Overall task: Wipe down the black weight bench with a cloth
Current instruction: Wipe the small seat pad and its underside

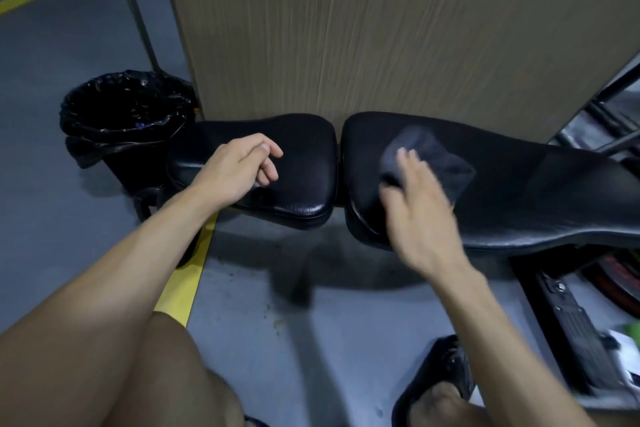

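The black weight bench has two padded parts: a short seat pad (pixel 301 163) on the left and a long back pad (pixel 526 191) running to the right. A dark grey cloth (pixel 433 156) lies on the near-left end of the back pad. My right hand (pixel 415 204) presses flat on the cloth's near edge, fingers spread and motion-blurred. My left hand (pixel 242 166) rests on the left part of the seat pad with its fingers loosely curled, holding nothing.
A black bin lined with a black bag (pixel 124 121) stands left of the bench. A tall cardboard panel (pixel 381 28) rises directly behind it. Metal frame parts and gear (pixel 588 315) crowd the right. A yellow floor line (pixel 187 281) runs under the seat. My knees and a black shoe (pixel 440 378) are below.
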Demonstrator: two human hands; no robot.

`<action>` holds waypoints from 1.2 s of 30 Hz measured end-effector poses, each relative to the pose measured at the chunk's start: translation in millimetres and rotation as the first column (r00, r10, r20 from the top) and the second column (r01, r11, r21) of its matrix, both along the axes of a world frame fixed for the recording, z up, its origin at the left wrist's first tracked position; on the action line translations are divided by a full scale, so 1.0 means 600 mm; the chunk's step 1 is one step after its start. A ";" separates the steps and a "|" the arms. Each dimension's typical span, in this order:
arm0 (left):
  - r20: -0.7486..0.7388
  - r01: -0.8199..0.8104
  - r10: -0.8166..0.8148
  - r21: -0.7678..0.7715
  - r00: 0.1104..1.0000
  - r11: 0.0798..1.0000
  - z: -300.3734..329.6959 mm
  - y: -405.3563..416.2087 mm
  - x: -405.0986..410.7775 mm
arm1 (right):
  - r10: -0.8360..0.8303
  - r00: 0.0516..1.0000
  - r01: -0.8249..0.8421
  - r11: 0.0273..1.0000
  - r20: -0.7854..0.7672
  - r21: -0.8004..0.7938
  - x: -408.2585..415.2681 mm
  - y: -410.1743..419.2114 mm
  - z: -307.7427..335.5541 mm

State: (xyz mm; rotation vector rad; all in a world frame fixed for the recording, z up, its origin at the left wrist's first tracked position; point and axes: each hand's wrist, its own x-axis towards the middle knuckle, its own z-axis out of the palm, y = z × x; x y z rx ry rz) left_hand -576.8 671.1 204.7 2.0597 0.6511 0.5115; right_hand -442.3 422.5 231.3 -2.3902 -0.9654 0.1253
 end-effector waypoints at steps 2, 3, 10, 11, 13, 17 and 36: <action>0.007 0.005 -0.005 -0.007 1.000 1.000 -0.002 0.002 0.002 | 0.219 0.960 -0.144 0.922 0.176 -0.360 -0.014 0.006 -0.086; 0.012 0.005 -0.005 -0.013 1.000 1.000 -0.003 0.004 0.002 | 0.290 0.928 -0.163 0.881 0.235 -0.444 -0.020 0.003 -0.116; -0.004 0.016 -0.016 0.011 1.000 1.000 -0.017 0.029 0.009 | 0.262 0.845 -0.043 0.902 0.465 -0.430 0.023 0.024 -0.138; -0.014 0.016 -0.015 0.014 1.000 1.000 -0.019 0.032 0.010 | 0.265 0.845 -0.035 0.894 0.464 -0.447 0.024 0.031 -0.147; -0.023 0.009 -0.009 0.011 1.000 1.000 -0.021 0.039 0.012 | 0.269 0.829 -0.021 0.891 0.490 -0.453 0.026 0.049 -0.165; -0.011 0.007 -0.007 0.006 1.000 1.000 -0.022 0.043 0.013 | 0.272 0.810 0.022 0.871 0.519 -0.490 0.042 0.127 -0.168; -0.008 0.049 -0.049 0.025 0.999 0.998 0.004 -0.016 0.032 | 0.265 0.792 0.000 0.901 0.550 -0.433 0.006 0.076 -0.182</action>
